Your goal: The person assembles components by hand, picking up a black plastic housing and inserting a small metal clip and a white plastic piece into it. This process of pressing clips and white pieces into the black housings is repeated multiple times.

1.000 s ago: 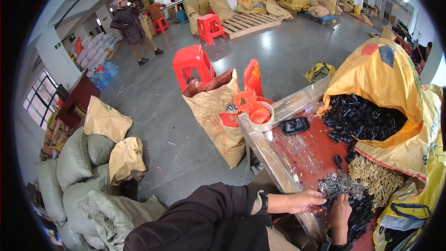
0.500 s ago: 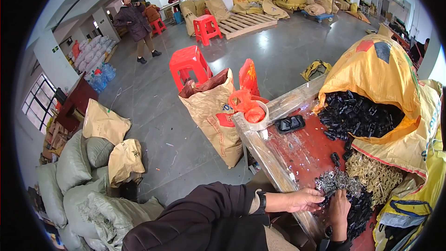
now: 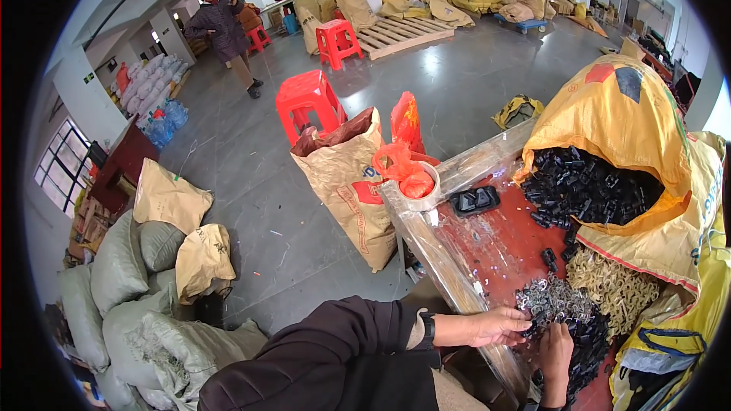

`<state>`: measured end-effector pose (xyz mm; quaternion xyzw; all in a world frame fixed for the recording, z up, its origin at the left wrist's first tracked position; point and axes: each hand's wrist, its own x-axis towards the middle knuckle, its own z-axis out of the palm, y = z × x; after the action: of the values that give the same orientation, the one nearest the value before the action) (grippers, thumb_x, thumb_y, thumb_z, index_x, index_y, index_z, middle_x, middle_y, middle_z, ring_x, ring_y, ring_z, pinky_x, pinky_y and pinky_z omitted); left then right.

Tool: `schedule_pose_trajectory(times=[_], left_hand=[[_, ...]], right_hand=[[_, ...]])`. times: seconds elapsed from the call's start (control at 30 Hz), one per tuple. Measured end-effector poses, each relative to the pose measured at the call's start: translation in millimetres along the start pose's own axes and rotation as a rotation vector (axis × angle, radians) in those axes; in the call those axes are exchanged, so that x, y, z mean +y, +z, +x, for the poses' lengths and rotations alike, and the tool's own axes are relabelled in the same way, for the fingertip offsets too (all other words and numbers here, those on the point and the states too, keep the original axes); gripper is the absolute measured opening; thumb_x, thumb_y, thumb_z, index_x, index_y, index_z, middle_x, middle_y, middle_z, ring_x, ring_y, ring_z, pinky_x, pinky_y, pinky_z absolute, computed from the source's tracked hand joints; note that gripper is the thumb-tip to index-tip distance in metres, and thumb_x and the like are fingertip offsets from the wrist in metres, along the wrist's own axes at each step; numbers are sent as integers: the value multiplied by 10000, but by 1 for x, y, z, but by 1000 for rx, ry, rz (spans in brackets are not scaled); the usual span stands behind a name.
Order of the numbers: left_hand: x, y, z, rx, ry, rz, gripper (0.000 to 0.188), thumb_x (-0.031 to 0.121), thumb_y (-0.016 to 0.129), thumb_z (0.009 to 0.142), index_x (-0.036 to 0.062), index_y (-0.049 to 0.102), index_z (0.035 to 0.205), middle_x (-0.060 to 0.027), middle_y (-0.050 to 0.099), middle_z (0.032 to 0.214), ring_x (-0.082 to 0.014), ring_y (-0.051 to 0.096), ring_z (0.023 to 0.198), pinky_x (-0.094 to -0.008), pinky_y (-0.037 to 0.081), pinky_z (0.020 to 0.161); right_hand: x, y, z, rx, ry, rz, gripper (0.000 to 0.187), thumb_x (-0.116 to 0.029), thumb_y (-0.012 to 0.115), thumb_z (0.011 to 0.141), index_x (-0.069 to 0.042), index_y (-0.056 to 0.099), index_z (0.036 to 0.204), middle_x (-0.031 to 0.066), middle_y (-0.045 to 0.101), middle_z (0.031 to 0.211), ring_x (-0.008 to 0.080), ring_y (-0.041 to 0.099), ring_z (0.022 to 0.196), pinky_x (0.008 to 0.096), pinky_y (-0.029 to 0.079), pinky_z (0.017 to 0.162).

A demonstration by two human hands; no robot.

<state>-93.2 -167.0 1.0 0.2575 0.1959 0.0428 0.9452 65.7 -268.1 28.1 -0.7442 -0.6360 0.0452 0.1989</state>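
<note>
here, left hand (image 3: pixel 495 327) and right hand (image 3: pixel 556 346) in small metal parts (image 3: pixel 550 298), red table (image 3: pixel 495 236)

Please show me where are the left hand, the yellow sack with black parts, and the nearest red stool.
left hand (image 3: pixel 499 327), head view, on the back of the hand.
yellow sack (image 3: pixel 620 110), head view, on its upper outer side.
red stool (image 3: pixel 304 91), head view, on its seat.

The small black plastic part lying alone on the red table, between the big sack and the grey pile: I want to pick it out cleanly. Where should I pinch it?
Pinch the black part across its short sides from above. It lies flat on the red table with bare surface around it, so fingertips fit either side. The left hand is nearest.
</note>
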Motion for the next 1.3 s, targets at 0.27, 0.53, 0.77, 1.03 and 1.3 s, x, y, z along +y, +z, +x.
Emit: schedule_pose_trajectory(times=[0.27, 0.53, 0.77, 1.03, 1.3], left_hand=[[1, -1, 0, -18, -3, -35, 186, 215, 539, 802, 93, 502, 937, 26, 538, 830, -91, 545, 761, -206, 454, 659], [0, -3, 0, -19, -5, -52, 171, 206, 539, 802, 88, 502, 919, 21, 536, 821, -100, 547, 759, -212, 456, 652], [-1, -5, 0, -42, -3, -71, 164, 201, 542, 800, 84, 502, 908, 19, 538, 815, -104, 548, 760, -213, 456, 656], [-2, -1, -2, -19, 6, -59, 175, 205, 543, 800, 88, 506, 925, 21, 542, 841, -95, 545, 751, -209, 448, 661], [-5, 3, 8, -7, 31, 44, 227, 224, 525, 810, 100, 508, 999, 36, 542, 881, -71, 528, 771, -199, 427, 673]], right_hand=[[-9, 0, 14, -62, -42, 39, 46, -20, 472, 703, -10, 452, 743, 164, 456, 691, 341, 492, 611, 402, 391, 508], [-11, 16, 40, -18, -104, -150, 160, 26, 473, 625, -33, 424, 765, 150, 450, 727, 328, 500, 590, 400, 402, 491], [-6, 24, 37, -46, -66, -119, 143, 29, 478, 624, -37, 419, 736, 148, 456, 706, 329, 502, 580, 404, 403, 483], [-3, 11, 23, 69, -46, 127, 48, -4, 491, 699, -11, 445, 708, 163, 477, 637, 330, 495, 551, 376, 388, 470], [-7, 8, 5, 47, 124, 518, 18, 19, 465, 731, 12, 479, 740, 130, 486, 564, 205, 469, 454, 293, 355, 432]])
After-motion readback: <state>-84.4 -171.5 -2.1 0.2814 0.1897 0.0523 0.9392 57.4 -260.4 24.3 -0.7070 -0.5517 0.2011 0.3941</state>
